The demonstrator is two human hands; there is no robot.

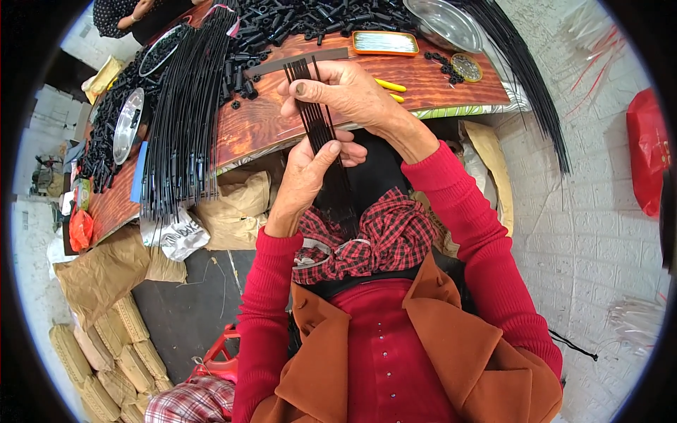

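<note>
Right hand point(345, 92) and left hand point(310, 169) both gripping a small bundle of thin black rods point(321, 123) (lower ends lost against dark cloth), above the hands an orange tray point(385, 43) with contents unclear, a steel bowl point(444, 22), black plastic parts point(296, 21) heaped on the wooden table point(268, 120).

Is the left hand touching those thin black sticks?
Touching. The head view shows the left hand with its thumb pressed over the bundle of thin black rods, which the right hand grips higher up.

black rods' point(321, 116) lower ends hidden in lap, co-worker point(130, 13) cut off at top
</note>
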